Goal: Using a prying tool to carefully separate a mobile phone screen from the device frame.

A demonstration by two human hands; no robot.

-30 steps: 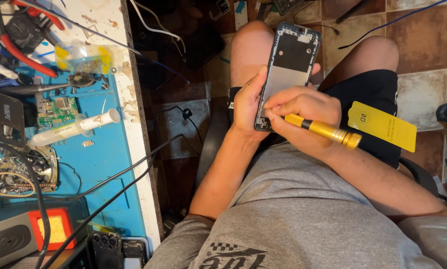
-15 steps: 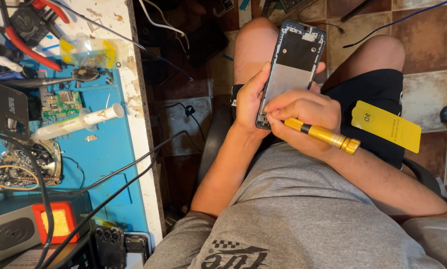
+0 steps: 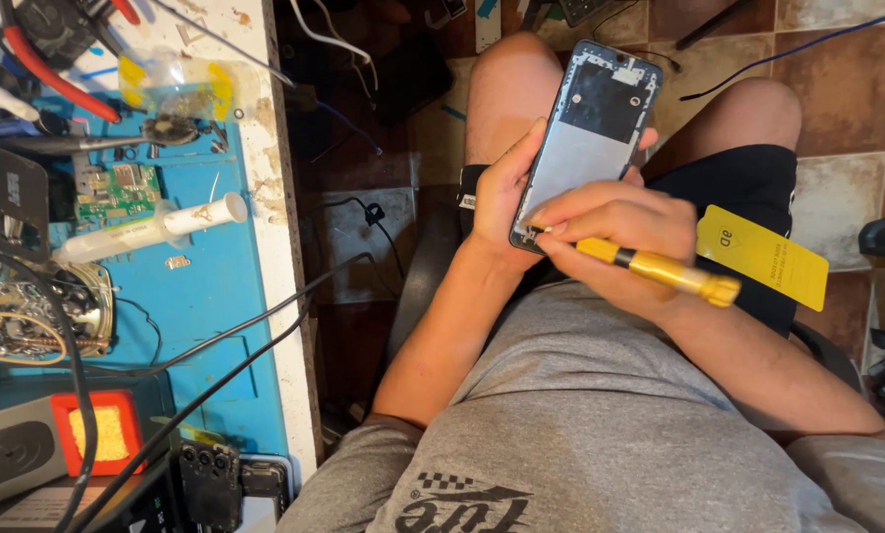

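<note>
My left hand grips the lower left edge of an opened phone frame, its back cover off, showing a grey plate and a dark upper section. My right hand pinches a gold screwdriver with a black band. The screwdriver's tip rests at the phone's bottom edge, and its handle points right, over my lap. A yellow card lies on my right thigh, on the black shorts.
A workbench with a blue mat stands to the left. On it lie a white syringe, a green circuit board, red-handled pliers, black cables and a soldering station. Tiled floor lies beyond my knees.
The view has shifted slightly, and the phone and both hands sit a little higher and further right. The screwdriver stays at the phone's bottom edge.
</note>
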